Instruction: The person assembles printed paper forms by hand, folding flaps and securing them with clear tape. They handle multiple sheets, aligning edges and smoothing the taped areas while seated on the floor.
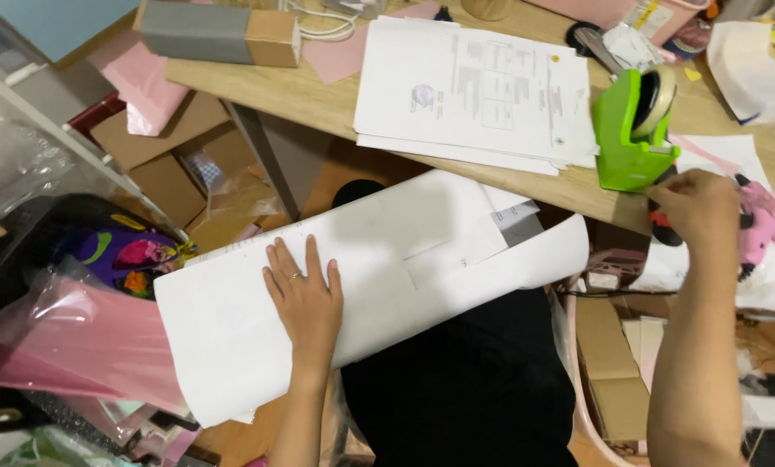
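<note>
A large white paper-wrapped roll [387,277] lies across my lap below the desk edge. My left hand [303,298] rests flat on it, fingers spread, pressing the wrapping down. My right hand [697,203] reaches to the green tape dispenser [631,130] on the wooden desk [292,95]. Its fingers are pinched at the dispenser's front, where the tape end comes off; the tape itself is too thin to make out. A dark object sits just under that hand.
A stack of white printed sheets [474,91] lies on the desk beside the dispenser. A grey and brown box [219,33] sits at the desk's far left. Pink plastic bags [85,333] and cardboard boxes [167,156] crowd the floor left; more cardboard [611,363] stands right.
</note>
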